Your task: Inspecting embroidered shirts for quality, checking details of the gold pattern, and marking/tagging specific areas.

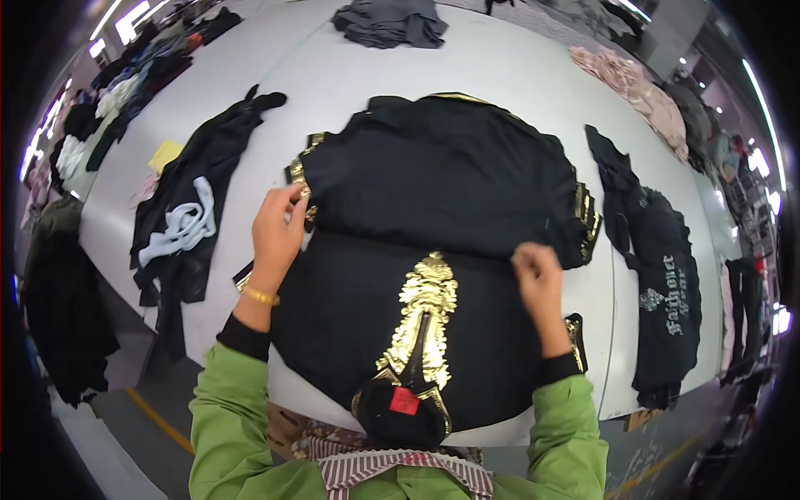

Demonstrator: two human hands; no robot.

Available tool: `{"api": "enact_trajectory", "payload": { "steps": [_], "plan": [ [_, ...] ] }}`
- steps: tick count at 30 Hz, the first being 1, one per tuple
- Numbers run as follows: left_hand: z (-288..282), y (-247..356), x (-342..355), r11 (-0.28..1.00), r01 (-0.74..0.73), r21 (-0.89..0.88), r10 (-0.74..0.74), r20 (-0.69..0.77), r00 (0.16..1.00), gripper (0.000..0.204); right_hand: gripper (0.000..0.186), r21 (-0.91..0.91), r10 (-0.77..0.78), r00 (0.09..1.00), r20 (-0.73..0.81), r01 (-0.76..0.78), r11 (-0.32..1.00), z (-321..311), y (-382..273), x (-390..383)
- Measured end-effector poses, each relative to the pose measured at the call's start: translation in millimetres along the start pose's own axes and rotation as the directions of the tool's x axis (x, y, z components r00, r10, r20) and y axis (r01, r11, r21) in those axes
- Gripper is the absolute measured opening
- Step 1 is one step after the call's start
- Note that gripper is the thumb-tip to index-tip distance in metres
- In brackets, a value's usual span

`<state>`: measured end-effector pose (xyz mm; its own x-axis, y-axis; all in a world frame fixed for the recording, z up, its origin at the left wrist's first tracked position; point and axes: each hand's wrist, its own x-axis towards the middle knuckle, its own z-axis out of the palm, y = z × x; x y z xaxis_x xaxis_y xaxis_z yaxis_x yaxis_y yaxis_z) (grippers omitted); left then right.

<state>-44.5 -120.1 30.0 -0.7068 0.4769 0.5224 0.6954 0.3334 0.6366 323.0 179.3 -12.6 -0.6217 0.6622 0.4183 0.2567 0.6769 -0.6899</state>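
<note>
Apparently, the left hand (277, 227) pinches gold trim (297, 172); the blurred right hand (540, 279) is curled, but I cannot tell its grip. Between and below the fingers, the black shirt (333, 304) lies spread, probably done; wrinkled black cloth (442, 167) above them seems left to smooth.

A black collared shirt (492, 333) with gold front decoration lies lower centre, collar downward; gold-edged black cloth (442, 179) spreads above.

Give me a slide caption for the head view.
Left hand and right hand at gold-trimmed black garments on a white table.
</note>
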Motion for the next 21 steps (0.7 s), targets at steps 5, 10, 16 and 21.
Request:
{"api": "enact_trajectory", "payload": {
  "steps": [5,10,16,21],
  "plan": [
    [104.0,-61.1,24.1,0.986,-0.128,0.104,0.120,0.074,0.990,0.007,0.013,-0.516,0.083,0.984,-0.158,-0.154,0.843,-45.1,79.4,59.8],
    [37.8,-15.4,-13.9,0.991,-0.127,0.029,0.130,-0.112,0.985,0.009,0.015,-0.188,0.095,0.979,0.179,-0.061,0.980,-91.7,52.8,19.0],
    [-48.6,1.5,-64.9,0.988,0.142,0.065,-0.154,0.554,0.818,0.014,0.017,-0.262,0.327,0.871,0.367,-0.240,0.935,-113.6,12.8,-69.7],
    [7.4,74.6,-28.0,0.979,-0.191,-0.074,0.205,0.346,0.916,0.009,0.015,0.088,0.105,0.960,0.259,-0.132,0.987,-76.5,-18.7,-9.7]
  ]
}}
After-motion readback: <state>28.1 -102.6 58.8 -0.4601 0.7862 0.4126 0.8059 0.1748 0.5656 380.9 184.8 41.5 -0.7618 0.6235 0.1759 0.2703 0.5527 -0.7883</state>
